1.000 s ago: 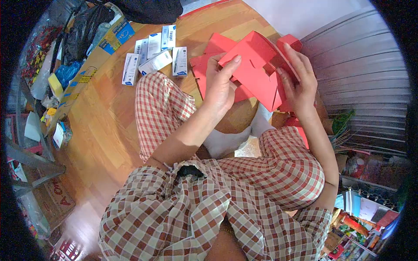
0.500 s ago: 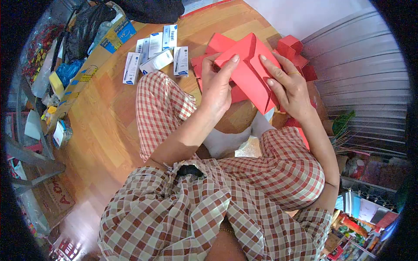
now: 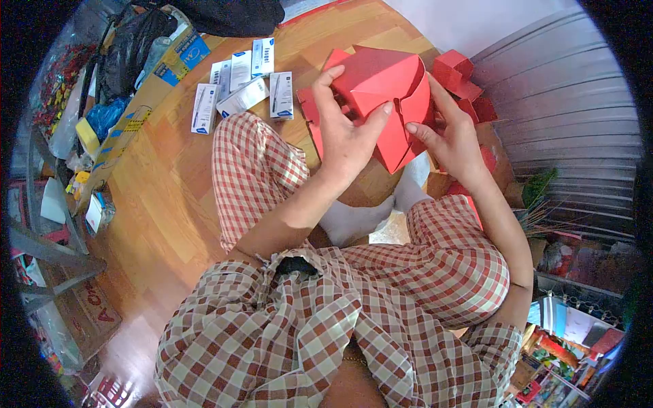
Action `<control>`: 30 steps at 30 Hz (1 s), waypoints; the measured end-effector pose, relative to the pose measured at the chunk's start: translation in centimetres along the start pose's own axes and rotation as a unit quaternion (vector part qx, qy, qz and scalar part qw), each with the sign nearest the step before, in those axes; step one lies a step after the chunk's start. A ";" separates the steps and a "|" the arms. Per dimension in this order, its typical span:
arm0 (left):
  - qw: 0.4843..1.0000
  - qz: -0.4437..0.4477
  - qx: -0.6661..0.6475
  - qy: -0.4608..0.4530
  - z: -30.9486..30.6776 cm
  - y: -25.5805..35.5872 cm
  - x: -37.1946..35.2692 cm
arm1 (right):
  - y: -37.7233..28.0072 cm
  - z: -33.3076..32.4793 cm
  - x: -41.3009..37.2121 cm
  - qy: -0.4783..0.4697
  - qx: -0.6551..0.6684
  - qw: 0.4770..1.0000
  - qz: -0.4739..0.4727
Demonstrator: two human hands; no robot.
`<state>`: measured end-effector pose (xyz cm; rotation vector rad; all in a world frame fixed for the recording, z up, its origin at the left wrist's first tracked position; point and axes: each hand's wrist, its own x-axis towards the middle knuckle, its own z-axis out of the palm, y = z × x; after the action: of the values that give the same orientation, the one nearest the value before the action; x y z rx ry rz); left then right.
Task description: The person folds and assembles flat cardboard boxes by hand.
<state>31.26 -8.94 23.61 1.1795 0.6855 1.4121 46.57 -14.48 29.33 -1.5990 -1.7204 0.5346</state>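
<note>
A red folded paper box (image 3: 384, 85) is held up between my two hands, above the floor and my crossed legs. My left hand (image 3: 345, 129) grips its left side, with the thumb on the near face and the fingers around the far left edge. On the right side, my right hand (image 3: 452, 139) has its thumb pressed near the lower flap edge, and its fingers reach behind the box. The box looks bulged out, with triangular faces and a seam down the front. Behind it lie more red card pieces (image 3: 310, 122), partly hidden.
Several small white and blue boxes (image 3: 243, 96) lie on the wooden floor (image 3: 156, 197) ahead to the left. More red folded boxes (image 3: 457, 71) sit at the right by a grey corrugated panel (image 3: 564, 102). A cardboard carton (image 3: 129, 129) with bags stands on the left.
The red box has turned and opened out from a flatter shape into a bulged one. My left fingers have spread along its edge, and my right hand has shifted its grip around the side.
</note>
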 end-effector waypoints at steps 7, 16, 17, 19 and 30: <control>0.998 0.057 0.035 0.007 0.0 0.3 0.1 | -0.5 0.4 0.2 0.017 -0.118 0.992 -0.049; 0.994 0.094 0.049 -0.020 0.1 0.8 0.1 | -0.8 0.7 0.2 0.053 -0.111 0.992 -0.029; 0.994 0.094 0.049 -0.021 0.1 1.0 0.1 | -0.8 0.6 0.2 0.053 -0.111 0.992 -0.028; 0.994 0.086 0.045 -0.044 -0.1 1.3 -0.1 | -0.9 0.4 0.4 0.069 -0.131 0.988 -0.053; 0.994 0.063 0.054 -0.073 -0.9 1.4 0.1 | -0.7 0.7 0.7 0.101 -0.231 0.967 -0.022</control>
<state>29.88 -8.99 24.59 1.4175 0.5988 1.3905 45.58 -13.80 29.53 -1.8511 -1.8016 -0.0653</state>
